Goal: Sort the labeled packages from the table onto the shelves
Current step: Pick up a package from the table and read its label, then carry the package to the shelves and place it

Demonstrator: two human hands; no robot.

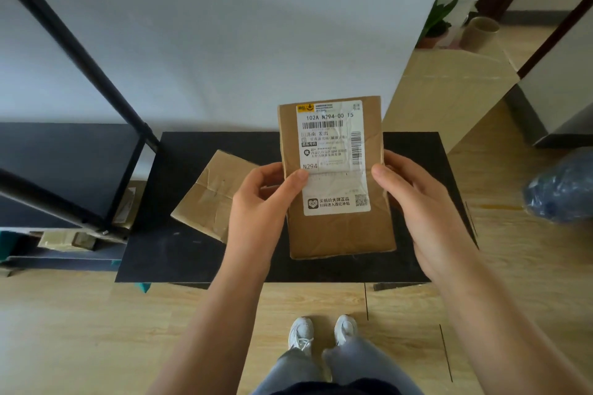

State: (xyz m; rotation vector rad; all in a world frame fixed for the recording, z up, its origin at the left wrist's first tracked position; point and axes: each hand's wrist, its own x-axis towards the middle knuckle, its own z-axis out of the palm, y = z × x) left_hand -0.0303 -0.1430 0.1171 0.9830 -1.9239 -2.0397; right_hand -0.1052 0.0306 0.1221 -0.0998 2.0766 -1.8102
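Observation:
A flat brown cardboard package (340, 234) with a white shipping label reading "102A N294-00 15" is held upright above the low black table (179, 253). My left hand (260, 205) grips its left edge, thumb on the label. My right hand (423, 202) grips its right edge. A second brown package (211, 196) lies flat on the table, to the left, its label not visible. The black metal shelf unit (73, 151) stands at the left.
A few packages sit low in the shelf unit (125, 205). A large cardboard box (449, 90) stands behind the table at the right, a blue plastic bag (561, 189) lies on the wooden floor at far right. White wall behind; my feet stand before the table.

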